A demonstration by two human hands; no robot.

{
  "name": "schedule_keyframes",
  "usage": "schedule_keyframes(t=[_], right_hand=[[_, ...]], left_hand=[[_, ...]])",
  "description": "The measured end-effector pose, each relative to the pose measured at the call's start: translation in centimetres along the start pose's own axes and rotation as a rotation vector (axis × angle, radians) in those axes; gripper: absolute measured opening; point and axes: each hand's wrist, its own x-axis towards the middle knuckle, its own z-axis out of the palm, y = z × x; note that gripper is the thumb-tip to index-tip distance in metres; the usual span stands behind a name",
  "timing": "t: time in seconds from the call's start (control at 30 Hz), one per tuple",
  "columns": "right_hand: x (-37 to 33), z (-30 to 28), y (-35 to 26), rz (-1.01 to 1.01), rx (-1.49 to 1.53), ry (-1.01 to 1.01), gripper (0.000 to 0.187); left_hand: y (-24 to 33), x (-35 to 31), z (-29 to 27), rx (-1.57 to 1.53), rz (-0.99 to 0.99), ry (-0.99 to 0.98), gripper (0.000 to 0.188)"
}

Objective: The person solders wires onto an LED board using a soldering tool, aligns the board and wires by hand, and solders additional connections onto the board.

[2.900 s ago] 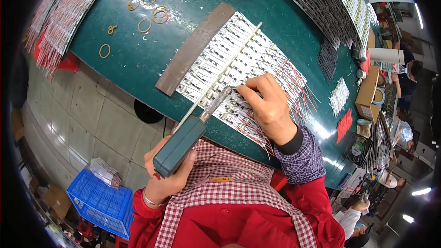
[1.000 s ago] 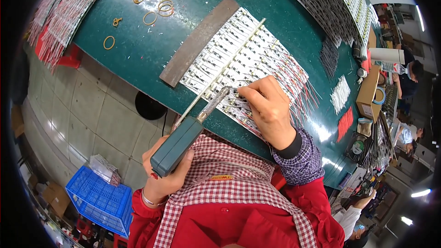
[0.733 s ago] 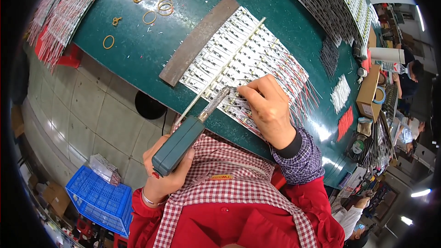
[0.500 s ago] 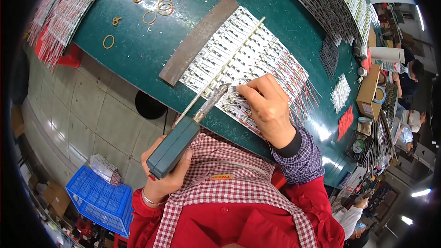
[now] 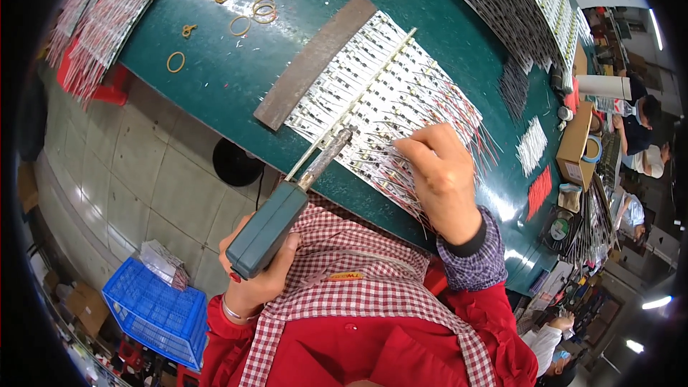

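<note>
My left hand is wrapped round the green body of a soldering gun. The gun's scorched metal barrel points up and right, its tip over a panel of small white circuit boards. Black, white and red wires stick out from the panel's right side. My right hand is closed in a pinch above these wires; what sits between thumb and forefinger is too small to make out. A brown bar lies along the panel's upper left edge, and a thin pale strip crosses the boards.
On the green table lie rubber bands, white wires, red wires and black wires. Wired panels are stacked at far left and far right. A cardboard box stands at right; a blue crate is on the floor.
My right hand has moved right, away from the gun's tip, still pinched. The soldering gun has shifted slightly left and down. The panel and bar appear slightly shifted in view.
</note>
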Motion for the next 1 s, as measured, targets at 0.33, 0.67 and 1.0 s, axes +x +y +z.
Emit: schedule_keyframes(t=[0.33, 0.67, 1.0], right_hand=[[0.4, 1.3, -1.7, -0.031, 0.105, 0.094, 0.030], [0.0, 3.4, -0.9, -0.056, 0.127, 0.042, 0.025], [0.0, 3.5, -1.0, -0.064, 0.087, 0.036, 0.028]], left_hand=[[-0.4, -0.3, -0.3, 0.039, 0.080, 0.020, 0.019], [0.1, -0.5, -0.5, 0.011, 0.019, -0.037, 0.019], [0.1, -0.4, -0.5, 0.029, 0.000, -0.067, 0.021]])
